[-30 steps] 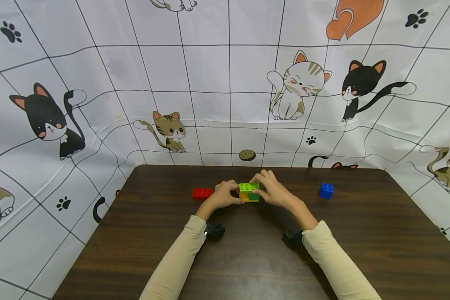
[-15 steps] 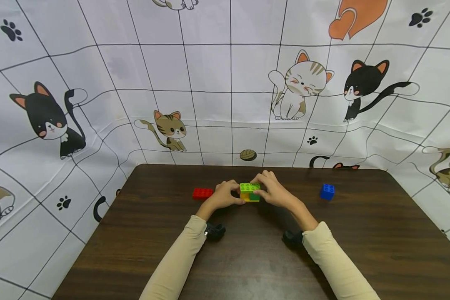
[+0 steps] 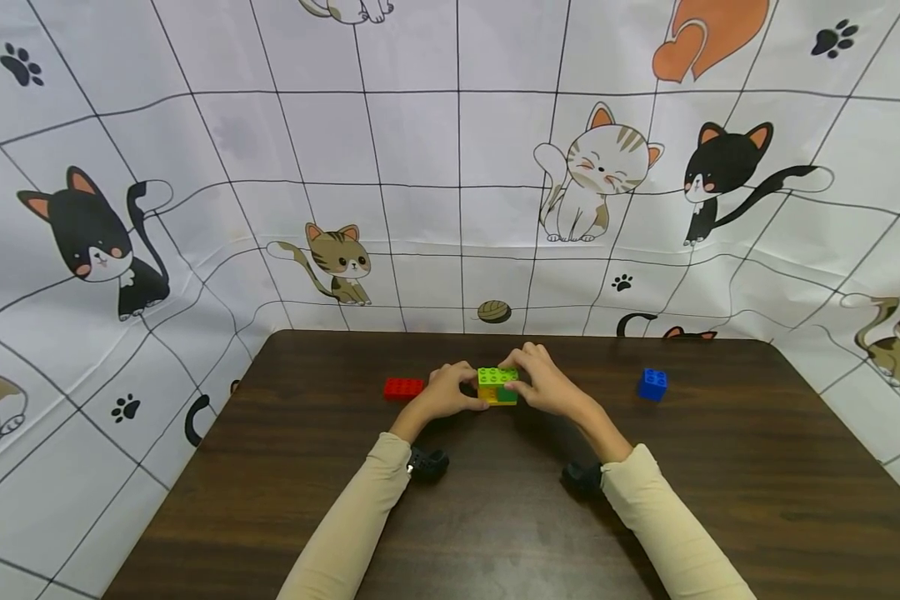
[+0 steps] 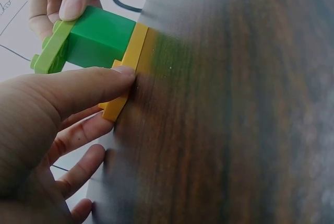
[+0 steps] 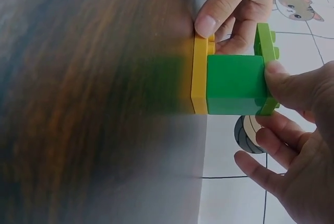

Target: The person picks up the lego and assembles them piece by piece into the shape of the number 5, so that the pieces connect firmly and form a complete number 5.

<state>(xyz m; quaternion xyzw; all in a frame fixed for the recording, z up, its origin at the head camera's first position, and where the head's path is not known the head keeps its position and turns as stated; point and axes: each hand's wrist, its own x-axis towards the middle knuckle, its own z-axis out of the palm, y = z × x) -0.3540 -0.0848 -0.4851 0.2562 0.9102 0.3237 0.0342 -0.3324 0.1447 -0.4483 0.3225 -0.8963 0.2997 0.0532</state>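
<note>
Left hand (image 3: 442, 393) pinched yellow plate (image 5: 200, 78) on table (image 3: 487, 525); right hand (image 3: 546, 385) pinched lime plate (image 3: 497, 377) atop green brick (image 5: 235, 80). Steady base, straight-down pressure seemed best; overhang could tip. Red brick (image 3: 403, 388) sat just beside left hand, blue brick (image 3: 652, 385) well apart.

You face white gridded backdrop (image 3: 412, 133) with cartoon cats (image 3: 90, 229), orange hearts (image 3: 731, 33); on dark wood-grain bench (image 3: 495, 533), red brick (image 3: 403, 388) leftward, blue brick (image 3: 652, 384) to your right

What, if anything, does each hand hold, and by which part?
The left hand pinches the yellow plate near its left end; the right hand pinches the lime plate near its right end.
</note>
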